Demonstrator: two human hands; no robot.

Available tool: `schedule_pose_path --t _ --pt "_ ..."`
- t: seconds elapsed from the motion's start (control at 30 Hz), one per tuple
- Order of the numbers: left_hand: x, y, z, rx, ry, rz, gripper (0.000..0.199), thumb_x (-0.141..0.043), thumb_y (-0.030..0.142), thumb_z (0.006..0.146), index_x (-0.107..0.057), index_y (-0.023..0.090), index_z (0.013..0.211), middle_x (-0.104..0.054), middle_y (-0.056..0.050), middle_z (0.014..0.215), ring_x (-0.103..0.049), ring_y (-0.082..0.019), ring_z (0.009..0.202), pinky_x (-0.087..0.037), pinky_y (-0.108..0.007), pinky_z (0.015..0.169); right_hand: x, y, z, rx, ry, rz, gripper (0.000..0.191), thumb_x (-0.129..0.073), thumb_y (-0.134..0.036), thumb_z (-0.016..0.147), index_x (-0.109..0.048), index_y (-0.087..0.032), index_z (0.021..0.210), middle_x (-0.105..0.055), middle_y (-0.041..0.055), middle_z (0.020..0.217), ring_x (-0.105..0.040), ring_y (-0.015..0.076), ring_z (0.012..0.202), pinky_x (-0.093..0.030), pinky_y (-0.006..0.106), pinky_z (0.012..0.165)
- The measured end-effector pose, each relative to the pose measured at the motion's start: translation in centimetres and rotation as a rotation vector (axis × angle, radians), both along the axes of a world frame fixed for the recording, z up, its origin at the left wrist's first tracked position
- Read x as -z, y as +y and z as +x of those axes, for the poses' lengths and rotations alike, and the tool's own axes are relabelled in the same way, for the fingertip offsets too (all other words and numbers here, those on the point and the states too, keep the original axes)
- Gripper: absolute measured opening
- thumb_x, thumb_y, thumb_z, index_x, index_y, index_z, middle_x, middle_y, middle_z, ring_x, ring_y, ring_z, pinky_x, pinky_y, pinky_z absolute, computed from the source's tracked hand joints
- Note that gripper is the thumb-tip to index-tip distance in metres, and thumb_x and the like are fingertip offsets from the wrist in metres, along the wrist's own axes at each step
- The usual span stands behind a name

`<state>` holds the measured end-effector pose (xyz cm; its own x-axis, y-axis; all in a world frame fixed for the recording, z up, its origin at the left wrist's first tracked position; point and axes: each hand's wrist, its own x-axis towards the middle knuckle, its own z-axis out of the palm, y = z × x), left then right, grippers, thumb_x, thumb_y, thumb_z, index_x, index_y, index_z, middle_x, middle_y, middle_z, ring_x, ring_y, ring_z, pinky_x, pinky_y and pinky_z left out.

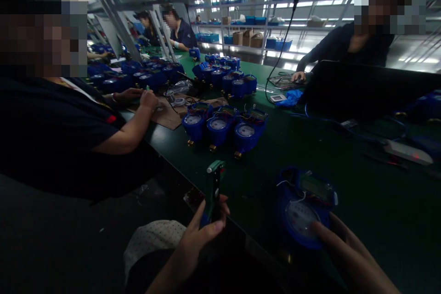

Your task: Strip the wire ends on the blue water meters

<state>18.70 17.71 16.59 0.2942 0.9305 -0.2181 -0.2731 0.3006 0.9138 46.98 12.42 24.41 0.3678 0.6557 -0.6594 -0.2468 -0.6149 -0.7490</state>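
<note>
My left hand (198,243) is closed around a slim green and black handheld device (214,188), held upright near the table's front edge. A blue water meter (303,211) with a round dial, a small display and loose wires is at the lower right. My right hand (344,243) grips its right side, thumb over the dial and the other fingers partly hidden. Beyond them, a row of three similar blue water meters (218,126) with brass fittings stands on the green table (292,140).
A co-worker's arm (127,133) reaches over brown cardboard (167,119) at the left. More blue meters (227,78) stand farther back. A black monitor (372,87), cables and a white device (408,152) occupy the right. A black cable (287,32) hangs from the overhead shelf.
</note>
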Motion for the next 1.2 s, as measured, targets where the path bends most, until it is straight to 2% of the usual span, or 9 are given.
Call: schedule_pose_path --t 0.17,0.27,0.4,0.53,0.67,0.77,0.87,1.0,1.2 --pt "0.1 -0.6 -1.5 -0.033 -0.061 0.033 0.047 -0.067 0.036 0.085 -0.058 0.024 0.13 -0.061 -0.008 0.118 -0.053 -0.025 0.109 -0.042 -0.032 0.09 0.4 0.3 0.2 -0.005 -0.082 0.003 0.112 -0.079 -0.069 0.066 -0.034 -0.017 0.154 -0.052 0.0169 0.147 -0.044 0.0404 0.139 -0.04 0.051 0.117" --pt "0.6 -0.9 -2.4 -0.056 -0.09 0.054 0.048 -0.068 0.036 0.084 -0.059 0.023 0.129 -0.061 -0.009 0.119 -0.053 -0.026 0.112 -0.043 -0.032 0.089 0.0 1.1 -0.5 -0.089 -0.042 0.012 0.121 -0.083 -0.068 0.062 -0.03 -0.012 0.155 -0.049 0.0206 0.149 -0.045 0.0416 0.137 -0.039 0.05 0.118" --pt "1.1 -1.2 -3.8 -0.088 -0.124 0.04 0.049 -0.067 0.038 0.084 -0.058 0.022 0.129 -0.061 -0.009 0.119 -0.055 -0.023 0.107 -0.044 -0.03 0.089 -0.7 3.6 -2.5 -0.235 0.064 -0.017 0.132 -0.087 -0.067 0.06 -0.018 -0.013 0.159 -0.038 0.0248 0.155 -0.045 0.0434 0.137 -0.044 0.053 0.114" --pt "1.4 -1.8 -5.6 -0.151 -0.089 0.078 0.049 -0.066 0.039 0.084 -0.058 0.023 0.129 -0.06 -0.008 0.119 -0.055 -0.022 0.105 -0.046 -0.03 0.089 0.5 7.7 -4.7 -0.479 0.186 0.141 0.101 -0.089 -0.05 0.069 -0.04 -0.013 0.149 -0.048 0.0214 0.149 -0.053 0.0377 0.133 -0.047 0.048 0.112" --pt "2.0 -3.0 -7.2 -0.154 -0.054 0.124 0.05 -0.064 0.043 0.086 -0.055 0.025 0.132 -0.06 -0.006 0.114 -0.054 -0.021 0.098 -0.046 -0.03 0.088 2.4 12.1 -7.7 -0.673 0.265 0.292 0.082 -0.086 -0.043 0.076 -0.047 -0.01 0.14 -0.055 0.0202 0.142 -0.058 0.0339 0.128 -0.048 0.046 0.112" --pt "2.8 -4.0 -7.9 -0.142 -0.049 0.138 0.055 -0.069 0.047 0.083 -0.055 0.026 0.132 -0.059 -0.006 0.11 -0.054 -0.019 0.092 -0.045 -0.03 0.083 3.1 14.6 -10.1 -0.764 0.32 0.359 0.068 -0.083 -0.041 0.08 -0.054 -0.01 0.133 -0.06 0.018 0.137 -0.062 0.0321 0.123 -0.05 0.045 0.109" --pt "3.8 -5.0 -8.1 -0.126 -0.089 0.102 0.06 -0.073 0.048 0.08 -0.054 0.028 0.133 -0.058 -0.006 0.11 -0.055 -0.02 0.094 -0.045 -0.032 0.083 3.1 16.2 -12.1 -0.821 0.337 0.403 0.057 -0.08 -0.039 0.084 -0.059 -0.011 0.128 -0.064 0.0156 0.132 -0.065 0.0296 0.119 -0.052 0.042 0.106" --pt "4.8 -5.6 -7.9 -0.051 -0.109 0.085 0.064 -0.075 0.05 0.079 -0.052 0.029 0.134 -0.058 -0.007 0.113 -0.056 -0.021 0.096 -0.046 -0.034 0.085 2.9 17.5 -13.2 -0.835 0.289 0.409 0.054 -0.082 -0.04 0.082 -0.062 -0.011 0.124 -0.067 0.0158 0.126 -0.067 0.0289 0.114 -0.054 0.041 0.103" --pt "3.8 -4.9 -6.5 0.017 -0.107 0.157 0.062 -0.075 0.048 0.081 -0.053 0.024 0.134 -0.058 -0.011 0.117 -0.056 -0.023 0.1 -0.046 -0.036 0.088 2.6 17.7 -13.3 -0.821 0.226 0.414 0.057 -0.082 -0.04 0.08 -0.062 -0.01 0.123 -0.068 0.0158 0.124 -0.068 0.0283 0.112 -0.054 0.04 0.103"
